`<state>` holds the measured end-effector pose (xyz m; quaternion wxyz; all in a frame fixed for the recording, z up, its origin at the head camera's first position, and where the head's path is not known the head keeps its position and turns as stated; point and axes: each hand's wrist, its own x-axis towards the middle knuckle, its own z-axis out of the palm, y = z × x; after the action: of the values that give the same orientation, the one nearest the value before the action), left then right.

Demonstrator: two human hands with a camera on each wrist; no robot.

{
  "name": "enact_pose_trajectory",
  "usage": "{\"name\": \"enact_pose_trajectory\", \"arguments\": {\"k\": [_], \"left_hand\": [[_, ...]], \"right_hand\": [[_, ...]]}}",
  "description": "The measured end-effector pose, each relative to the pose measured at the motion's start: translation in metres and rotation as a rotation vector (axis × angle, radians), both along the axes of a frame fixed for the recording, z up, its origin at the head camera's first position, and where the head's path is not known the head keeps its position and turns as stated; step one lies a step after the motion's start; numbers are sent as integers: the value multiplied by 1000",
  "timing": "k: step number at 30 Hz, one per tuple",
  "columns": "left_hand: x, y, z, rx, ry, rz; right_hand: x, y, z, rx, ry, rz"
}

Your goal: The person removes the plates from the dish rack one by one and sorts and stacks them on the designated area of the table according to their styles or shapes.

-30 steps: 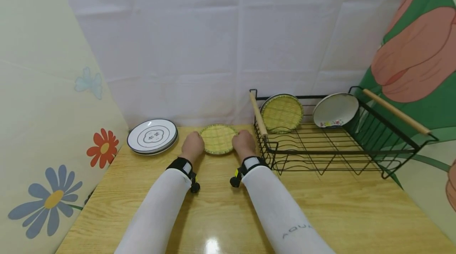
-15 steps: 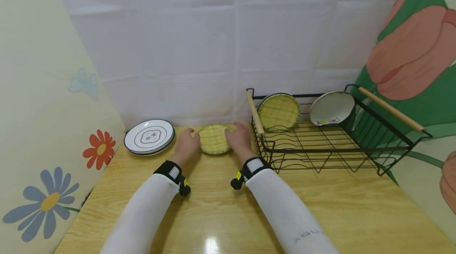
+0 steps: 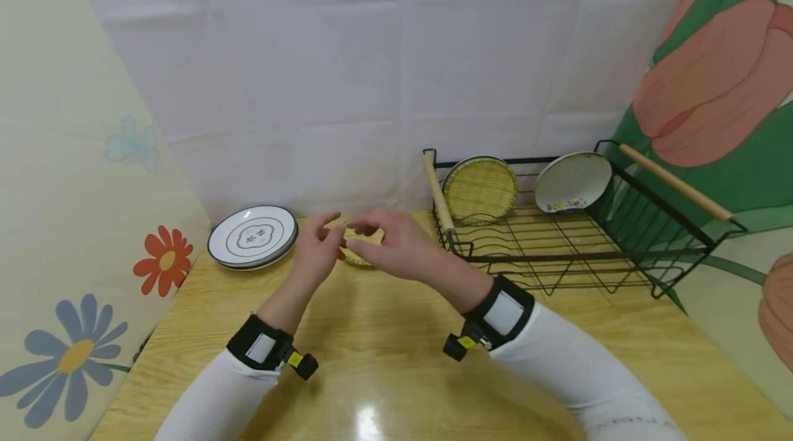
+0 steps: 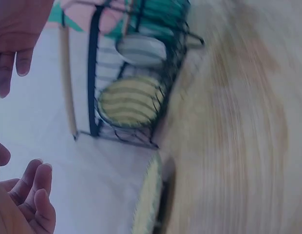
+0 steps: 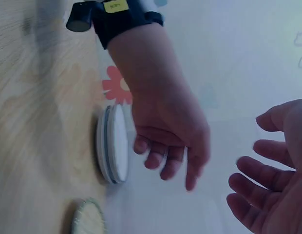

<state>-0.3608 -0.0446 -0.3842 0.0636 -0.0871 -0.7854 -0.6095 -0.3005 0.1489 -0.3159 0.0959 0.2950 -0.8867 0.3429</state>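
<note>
My left hand (image 3: 314, 254) is raised in front of the round woven bamboo tray (image 3: 359, 261), its fingers loosely bent and holding nothing. Facing it from the other side, my right hand (image 3: 399, 245) hovers with relaxed, spread fingers and nothing in them. Together the hands cover much of the tray in the head view. In the left wrist view, the tray (image 4: 148, 197) lies near the table surface, with a dark edge or shadow beneath it. The right wrist view shows both hands apart from the tray (image 5: 90, 219) and above it.
White plates (image 3: 252, 238) with dark rims are stacked at the left. To the right stands a black wire dish rack (image 3: 576, 256) with wooden handles; another woven tray (image 3: 480, 190) and a white floral bowl (image 3: 573, 183) lean inside. A white cloth (image 3: 297, 76) hangs behind.
Both hands have let go of the woven tray's sides and lifted toward the person, fingers loosening. The right hand has moved left, closer to the left hand. The tray stays in place.
</note>
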Motion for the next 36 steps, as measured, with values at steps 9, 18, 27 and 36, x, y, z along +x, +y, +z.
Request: {"name": "enact_pose_trajectory", "arguments": {"k": [9, 18, 27, 36], "left_hand": [[45, -4, 18, 96, -21, -73], [59, 0, 13, 165, -36, -71], [58, 2, 5, 186, -56, -70], [51, 2, -3, 186, -58, -53]], "right_hand": [[8, 51, 61, 103, 199, 66], [-26, 122, 128, 289, 230, -179], [-83, 185, 152, 428, 66, -374], [-136, 219, 105, 495, -110, -470]]}}
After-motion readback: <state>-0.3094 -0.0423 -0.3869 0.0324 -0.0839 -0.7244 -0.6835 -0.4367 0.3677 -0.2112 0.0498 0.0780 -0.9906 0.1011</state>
